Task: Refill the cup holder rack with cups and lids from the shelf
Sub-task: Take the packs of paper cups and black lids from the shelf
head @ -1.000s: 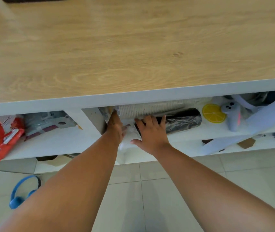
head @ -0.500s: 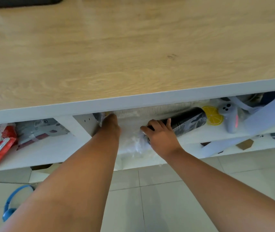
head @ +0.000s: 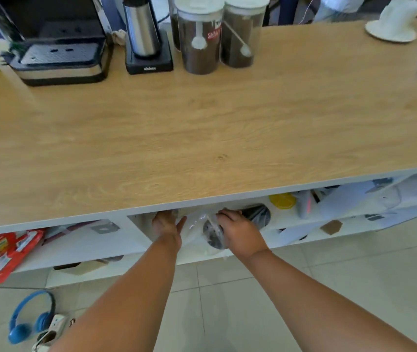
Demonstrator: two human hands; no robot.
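Looks like the right hand curls round the black stack in clear plastic wrap on the white shelf at 6 o'clock to slide it out; left hand fingers are hidden, grip unclear.

I see a wooden surface carrying a coffee machine, a steel jug on a black base, two jars of grounds and a white dripper. The white shelf below holds a red packet, a bagged cup sleeve and a yellow disc. Blue headphones lie on the floor.
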